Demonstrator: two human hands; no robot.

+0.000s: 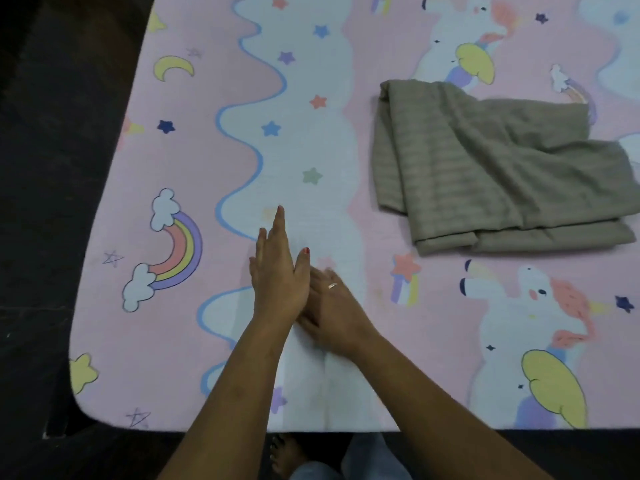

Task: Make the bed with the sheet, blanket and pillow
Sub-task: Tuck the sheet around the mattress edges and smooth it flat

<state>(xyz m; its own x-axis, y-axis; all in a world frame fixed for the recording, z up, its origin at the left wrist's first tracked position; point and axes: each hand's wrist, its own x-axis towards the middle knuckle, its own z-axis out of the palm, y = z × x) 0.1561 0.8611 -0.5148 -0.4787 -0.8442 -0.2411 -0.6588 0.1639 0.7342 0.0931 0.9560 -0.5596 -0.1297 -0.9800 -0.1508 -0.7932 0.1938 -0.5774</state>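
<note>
Sheet (pixel 311 150) spread and smooth; blanket and pillow left.
Your left hand (pixel 277 275) and right hand (pixel 332 306) press flat, fingers straight, grasping nothing, near the bed's front edge. The blanket (pixel 491 168) lies folded toward the right edge; no pillow shows.

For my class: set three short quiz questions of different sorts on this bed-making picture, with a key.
1. True or false: the taupe blanket is spread flat over the whole bed.
2. Multiple choice: the left hand and right hand are A) gripping the blanket, B) lying with straight fingers on the patterned sheet, C) holding a pillow.
3. Fill in: the folded blanket lies to the ____ of the hands.

Key: 1 false, it lies folded in a pile. 2 B. 3 right; no pillow is in view.
</note>
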